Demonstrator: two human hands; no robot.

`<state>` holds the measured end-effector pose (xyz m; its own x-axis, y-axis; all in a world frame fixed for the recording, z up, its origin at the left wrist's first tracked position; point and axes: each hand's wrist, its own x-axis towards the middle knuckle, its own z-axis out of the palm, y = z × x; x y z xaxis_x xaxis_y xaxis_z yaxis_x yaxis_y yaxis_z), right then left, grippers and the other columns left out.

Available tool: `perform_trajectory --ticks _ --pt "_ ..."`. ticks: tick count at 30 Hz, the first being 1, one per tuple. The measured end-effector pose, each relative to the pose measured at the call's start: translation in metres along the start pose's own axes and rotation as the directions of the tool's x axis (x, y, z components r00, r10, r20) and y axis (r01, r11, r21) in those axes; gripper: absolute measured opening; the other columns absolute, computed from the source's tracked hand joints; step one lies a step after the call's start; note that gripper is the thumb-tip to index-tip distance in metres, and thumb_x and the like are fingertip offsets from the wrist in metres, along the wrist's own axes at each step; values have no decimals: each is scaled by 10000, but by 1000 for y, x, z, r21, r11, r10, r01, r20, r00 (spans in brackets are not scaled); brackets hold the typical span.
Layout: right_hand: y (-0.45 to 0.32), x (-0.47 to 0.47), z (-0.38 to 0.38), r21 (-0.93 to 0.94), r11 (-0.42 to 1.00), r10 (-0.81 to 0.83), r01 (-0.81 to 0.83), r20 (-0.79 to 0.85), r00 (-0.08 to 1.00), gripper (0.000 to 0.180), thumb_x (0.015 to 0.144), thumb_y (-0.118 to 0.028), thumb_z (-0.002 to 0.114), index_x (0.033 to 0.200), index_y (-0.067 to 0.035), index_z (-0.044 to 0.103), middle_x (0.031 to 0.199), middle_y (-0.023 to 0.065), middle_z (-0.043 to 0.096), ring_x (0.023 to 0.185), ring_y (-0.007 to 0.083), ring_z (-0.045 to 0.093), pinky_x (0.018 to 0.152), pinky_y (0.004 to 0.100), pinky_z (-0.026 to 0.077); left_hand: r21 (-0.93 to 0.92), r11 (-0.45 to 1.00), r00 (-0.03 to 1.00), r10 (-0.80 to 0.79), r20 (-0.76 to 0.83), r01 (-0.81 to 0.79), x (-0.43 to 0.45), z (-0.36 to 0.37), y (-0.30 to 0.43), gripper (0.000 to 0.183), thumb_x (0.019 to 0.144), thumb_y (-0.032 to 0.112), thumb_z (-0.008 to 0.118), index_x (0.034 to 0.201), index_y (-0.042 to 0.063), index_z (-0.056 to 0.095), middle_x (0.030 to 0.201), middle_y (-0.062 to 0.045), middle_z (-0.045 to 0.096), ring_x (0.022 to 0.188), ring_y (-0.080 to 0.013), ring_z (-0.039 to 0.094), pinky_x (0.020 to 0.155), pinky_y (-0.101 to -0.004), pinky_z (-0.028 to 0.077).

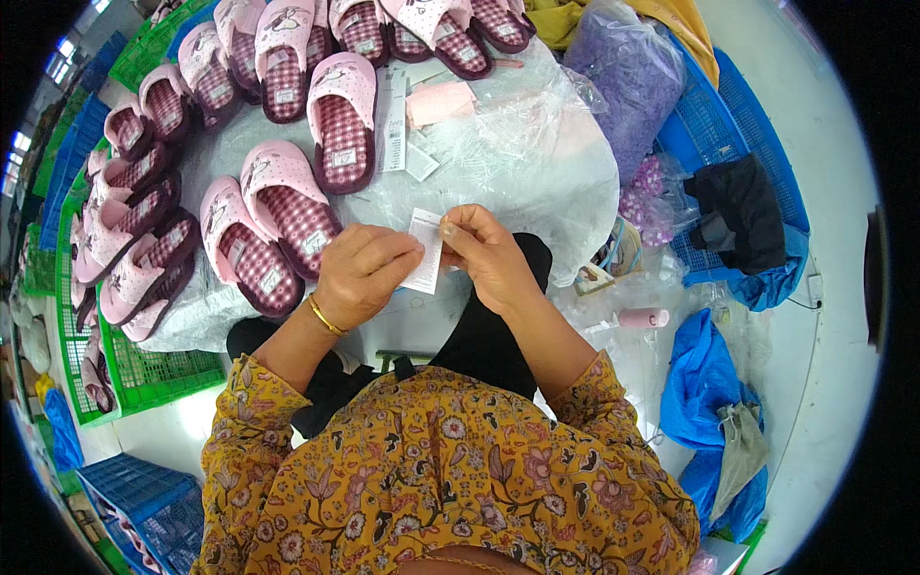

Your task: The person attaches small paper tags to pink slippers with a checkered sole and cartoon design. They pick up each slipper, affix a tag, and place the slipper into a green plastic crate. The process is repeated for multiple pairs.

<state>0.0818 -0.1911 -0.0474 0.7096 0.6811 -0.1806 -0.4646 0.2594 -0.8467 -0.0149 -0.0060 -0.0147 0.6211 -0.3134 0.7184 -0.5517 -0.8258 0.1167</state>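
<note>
A small white printed tag [426, 253] is held upright between both hands, above the near edge of a plastic-covered table [489, 180]. My left hand [370, 269], with a gold bangle at its wrist, pinches the tag's left side. At its right side, the fingers of my right hand [481, 251] are closed on it. Left of the hands lie two pink slippers [248, 248] with checked insoles, side by side. Another pink slipper [341, 129] rests further back, beside a strip of printed labels [392, 122] and a pink paper stack [440, 104].
More pink slippers stand in rows along the table's back and left. Green crates [158, 374] adjoin its left side. To the right are a purple-filled plastic bag [625, 79], blue crates [701, 122], black cloth [744, 215], a pink roll [643, 318] and blue sacks [693, 388].
</note>
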Motion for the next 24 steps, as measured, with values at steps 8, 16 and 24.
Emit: perform_trajectory --ticks 8,16,24 --pt "6 -16 19 -286 945 -183 157 -66 981 119 965 -113 636 1018 -22 581 840 5 612 719 51 552 640 222 468 -697 104 445 -833 329 710 -5 -8 25 168 906 39 653 1071 15 650 973 -34 675 859 -146 643 762 -253 493" --pt "5 -20 17 -418 879 -264 229 -26 964 117 947 -91 650 1031 -15 622 877 -9 629 765 38 544 680 207 455 -519 162 396 -836 379 839 -19 10 29 128 930 123 682 960 -1 672 823 18 650 712 -23 533 616 -194 435" --pt "-5 -24 18 -390 916 -113 90 -37 993 344 894 -73 687 1207 -1 564 893 34 656 774 55 571 691 214 470 -443 366 515 -810 281 818 -14 10 37 111 920 77 676 976 -18 682 805 -12 659 728 -52 570 641 -224 474"
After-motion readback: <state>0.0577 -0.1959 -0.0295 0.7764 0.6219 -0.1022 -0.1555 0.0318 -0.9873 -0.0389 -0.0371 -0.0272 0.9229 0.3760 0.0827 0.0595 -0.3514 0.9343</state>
